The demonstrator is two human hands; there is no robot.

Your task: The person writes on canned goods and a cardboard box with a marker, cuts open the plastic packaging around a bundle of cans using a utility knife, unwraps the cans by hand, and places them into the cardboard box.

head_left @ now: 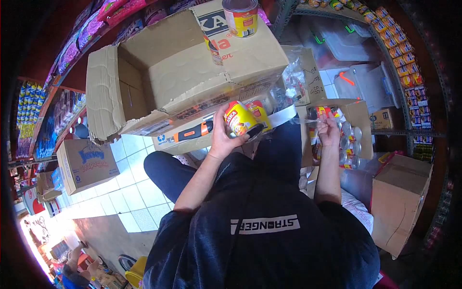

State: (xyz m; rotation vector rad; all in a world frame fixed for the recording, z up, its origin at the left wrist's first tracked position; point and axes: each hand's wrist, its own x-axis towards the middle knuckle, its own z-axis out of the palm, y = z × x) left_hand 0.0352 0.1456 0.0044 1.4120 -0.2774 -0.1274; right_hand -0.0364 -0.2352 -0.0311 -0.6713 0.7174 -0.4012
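Note:
My left hand [223,135] is wrapped round a yellow-and-red can [237,118], tilted in front of my lap. A second yellow-and-red can [260,114] sits right beside it. From the cans a shiny clear plastic strip [283,117] stretches across to my right hand [329,131], whose fingers are pinched on its far end. Just behind that hand is an open carton [361,126] with several cans lying in it. To the left of my left hand, an orange-and-black tool [189,133] rests against the large carton; its working end is hidden.
A large open cardboard carton [183,79] stands in front of me, with a can [240,18] on its right part. Another carton [88,164] is on the tiled floor [130,168] at left. Stocked shelves [406,58] and a tall carton [400,202] flank my right.

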